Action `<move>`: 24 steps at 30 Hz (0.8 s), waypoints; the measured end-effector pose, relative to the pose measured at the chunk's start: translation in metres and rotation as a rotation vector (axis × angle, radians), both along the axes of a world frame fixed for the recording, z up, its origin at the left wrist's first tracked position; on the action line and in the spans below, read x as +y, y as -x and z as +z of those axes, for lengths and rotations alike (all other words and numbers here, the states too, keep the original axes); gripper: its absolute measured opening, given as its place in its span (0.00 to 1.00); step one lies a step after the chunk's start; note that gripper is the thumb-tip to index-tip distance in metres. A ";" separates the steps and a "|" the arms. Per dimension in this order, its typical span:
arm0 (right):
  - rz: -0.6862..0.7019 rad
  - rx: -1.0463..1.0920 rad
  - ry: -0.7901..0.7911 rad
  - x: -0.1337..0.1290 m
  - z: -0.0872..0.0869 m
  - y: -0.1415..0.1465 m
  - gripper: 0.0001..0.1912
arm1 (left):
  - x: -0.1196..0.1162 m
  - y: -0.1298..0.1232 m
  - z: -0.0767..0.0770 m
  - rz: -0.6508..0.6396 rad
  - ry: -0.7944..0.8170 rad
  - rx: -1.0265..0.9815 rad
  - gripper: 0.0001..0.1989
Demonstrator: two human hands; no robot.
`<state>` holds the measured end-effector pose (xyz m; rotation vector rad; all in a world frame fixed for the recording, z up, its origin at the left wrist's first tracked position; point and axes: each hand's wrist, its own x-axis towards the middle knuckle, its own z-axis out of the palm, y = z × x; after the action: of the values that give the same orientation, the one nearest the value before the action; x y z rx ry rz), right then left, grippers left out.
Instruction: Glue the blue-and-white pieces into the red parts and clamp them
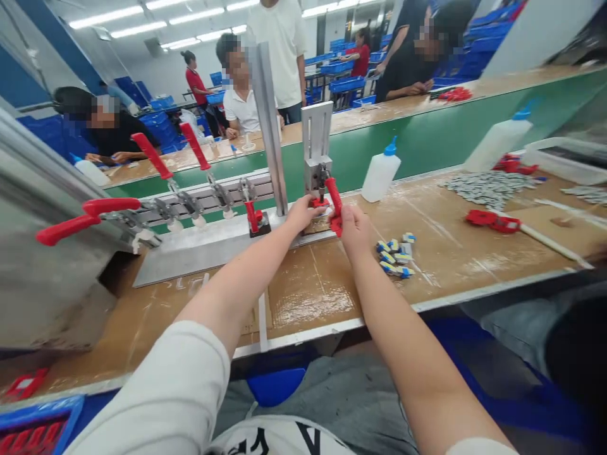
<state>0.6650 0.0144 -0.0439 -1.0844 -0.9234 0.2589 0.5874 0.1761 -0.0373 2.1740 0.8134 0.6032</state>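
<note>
A small red plastic part point(320, 203) sits beneath the plunger of an upright toggle clamp point(324, 174) on the desk point(308, 278). The left hand point(302, 213) reaches it with the fingertips; whether those fingers pinch it, I cannot tell. The right hand point(355, 229) has its fingers closed on the lower end of the clamp's red handle point(334, 197). Left of both hands stands a row of red-handled clamps point(190, 199); to the right lie blue-and-yellow pieces point(396, 256), with a white squeeze bottle point(381, 174) behind them.
</note>
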 end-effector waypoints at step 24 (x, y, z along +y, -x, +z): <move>0.036 -0.050 -0.006 0.012 -0.008 -0.002 0.37 | -0.005 0.005 0.007 0.042 0.120 0.056 0.23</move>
<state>0.6674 0.0265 -0.0520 -1.0735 -0.9886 0.2597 0.5829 0.1711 -0.0308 2.0773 0.9039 0.5034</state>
